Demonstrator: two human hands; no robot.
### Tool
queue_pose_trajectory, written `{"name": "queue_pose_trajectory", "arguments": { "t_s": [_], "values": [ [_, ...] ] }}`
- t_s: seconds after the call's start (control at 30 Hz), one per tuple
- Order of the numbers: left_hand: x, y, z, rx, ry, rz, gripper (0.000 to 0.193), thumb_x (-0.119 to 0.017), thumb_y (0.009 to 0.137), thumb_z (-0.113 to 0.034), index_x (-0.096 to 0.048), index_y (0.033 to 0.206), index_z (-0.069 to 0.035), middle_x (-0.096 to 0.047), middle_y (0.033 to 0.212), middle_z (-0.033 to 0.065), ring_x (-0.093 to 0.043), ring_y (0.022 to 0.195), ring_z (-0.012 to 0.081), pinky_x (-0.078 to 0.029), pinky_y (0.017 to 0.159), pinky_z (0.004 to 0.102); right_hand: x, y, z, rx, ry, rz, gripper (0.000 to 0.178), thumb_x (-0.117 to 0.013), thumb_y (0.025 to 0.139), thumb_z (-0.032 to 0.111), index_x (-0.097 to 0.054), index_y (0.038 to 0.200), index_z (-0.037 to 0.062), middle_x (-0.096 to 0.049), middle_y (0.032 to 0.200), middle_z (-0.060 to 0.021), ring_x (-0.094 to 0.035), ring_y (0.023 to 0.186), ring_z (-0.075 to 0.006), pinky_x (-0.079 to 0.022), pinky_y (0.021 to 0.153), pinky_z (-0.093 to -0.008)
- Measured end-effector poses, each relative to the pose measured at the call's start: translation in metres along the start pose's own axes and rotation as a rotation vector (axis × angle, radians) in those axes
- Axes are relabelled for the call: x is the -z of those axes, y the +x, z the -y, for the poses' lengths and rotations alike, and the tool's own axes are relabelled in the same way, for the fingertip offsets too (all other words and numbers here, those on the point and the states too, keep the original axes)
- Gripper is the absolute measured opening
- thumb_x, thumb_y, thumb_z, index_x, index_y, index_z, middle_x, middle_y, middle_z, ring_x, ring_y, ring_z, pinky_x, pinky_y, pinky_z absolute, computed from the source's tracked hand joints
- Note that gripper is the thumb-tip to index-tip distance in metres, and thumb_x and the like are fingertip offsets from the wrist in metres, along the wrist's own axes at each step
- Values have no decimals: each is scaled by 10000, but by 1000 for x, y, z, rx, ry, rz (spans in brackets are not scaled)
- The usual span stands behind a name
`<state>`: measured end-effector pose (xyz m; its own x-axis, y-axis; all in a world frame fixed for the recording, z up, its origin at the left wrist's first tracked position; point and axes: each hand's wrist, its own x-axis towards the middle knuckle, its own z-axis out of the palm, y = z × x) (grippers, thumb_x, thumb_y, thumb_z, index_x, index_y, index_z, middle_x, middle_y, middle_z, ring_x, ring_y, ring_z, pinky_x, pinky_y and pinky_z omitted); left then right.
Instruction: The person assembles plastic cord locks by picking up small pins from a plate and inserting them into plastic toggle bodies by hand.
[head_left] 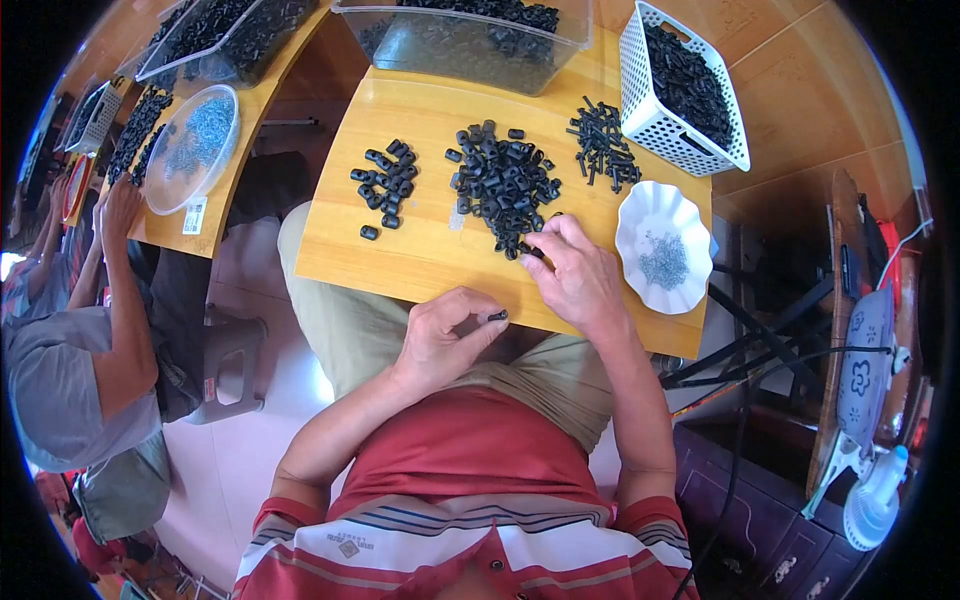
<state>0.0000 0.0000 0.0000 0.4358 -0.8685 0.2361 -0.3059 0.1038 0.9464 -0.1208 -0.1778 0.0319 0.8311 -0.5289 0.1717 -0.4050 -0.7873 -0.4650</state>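
Note:
My left hand is by the table's near edge, thumb and forefinger closed on a small black plastic piece. At the near end of a heap of short black tube-like plastic parts, my right hand pinches with its thumb and forefinger around one small black part. A smaller group of similar black parts lies left of the heap. Thin black stick-shaped pieces are scattered to its right. Beside my right hand, a white scalloped dish holds tiny clear-grey pieces.
At the far edge stand a clear plastic bin and a white perforated basket, both holding black parts. A person sits at another table on the left with a round tub. A small fan is at the right.

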Motion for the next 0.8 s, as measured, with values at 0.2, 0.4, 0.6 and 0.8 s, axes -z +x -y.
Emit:
{"name": "queue_pose_trajectory", "arguments": {
  "t_s": [0.2, 0.4, 0.6, 0.8],
  "values": [
    [0, 2, 1, -13, 1, -5, 178, -805, 790, -12, -696, 930, -15, -716, 911, 98, -699, 756, 177, -554, 649, 284, -6, 1, 2, -15, 15, -13, 197, -751, 842, 215, -730, 981, 76, -604, 963, -59, -674, 798, -272, -540, 662, -404],
    [2, 1, -3, 13, 7, 1, 179, -806, 791, -17, -701, 937, -17, -717, 916, 95, -698, 755, 176, -550, 650, 280, -7, 1, 0, 42, -25, -19, 118, -717, 871, 165, -712, 942, 70, -593, 944, -75, -666, 769, -283, -529, 623, -409],
    [2, 2, -5, 41, -7, -5, 166, -799, 798, -19, -702, 933, -11, -717, 912, 95, -698, 764, 180, -551, 670, 286, -6, -11, 5, 100, 80, -174, 115, -699, 882, 75, -657, 970, 15, -629, 949, -120, -664, 773, -317, -536, 652, -387],
    [1, 4, -8, 48, -17, 6, 166, -800, 796, -21, -705, 932, -10, -718, 912, 98, -700, 773, 181, -553, 685, 292, -7, -24, 3, 17, 354, -269, 102, -663, 908, 29, -643, 1002, -4, -667, 910, -171, -671, 765, -332, -529, 666, -381]
  ]
}}
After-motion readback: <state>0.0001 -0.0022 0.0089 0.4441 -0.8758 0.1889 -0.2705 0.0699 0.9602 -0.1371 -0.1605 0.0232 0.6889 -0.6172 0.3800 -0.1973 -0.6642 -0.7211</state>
